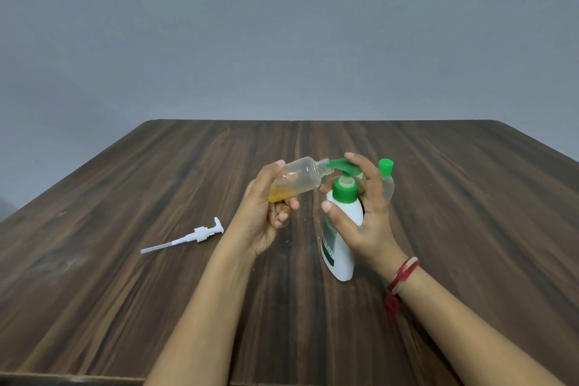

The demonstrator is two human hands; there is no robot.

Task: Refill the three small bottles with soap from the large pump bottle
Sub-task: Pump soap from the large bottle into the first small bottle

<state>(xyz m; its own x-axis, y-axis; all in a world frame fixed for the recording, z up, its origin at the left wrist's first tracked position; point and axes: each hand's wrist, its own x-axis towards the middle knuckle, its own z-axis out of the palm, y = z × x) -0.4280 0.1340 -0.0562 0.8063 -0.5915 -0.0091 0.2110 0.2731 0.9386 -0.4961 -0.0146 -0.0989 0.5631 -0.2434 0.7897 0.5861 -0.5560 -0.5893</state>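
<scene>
Leftmost, a white pump with its long dip tube lay flat on the dark wooden worktop, well apart from everything else. Next, the left hand had its grip closed around the base of a clear small bottle, which was tilted so that its open, uncapped neck pointed right and touched the green spout of the big bottle. A little amber soap had pooled at the lower end of that tilted bottle, near the palm. Just to the right stood the white big bottle, upright on the worktop, with a green collar and pump head. The right hand had its grip closed on it, thumb against the front of the body, fingers curled behind, the forefinger lying on top of the green head. A red thread band circled that wrist. Behind those fingers stood a second clear bottle with a green cap, partly hidden.
</scene>
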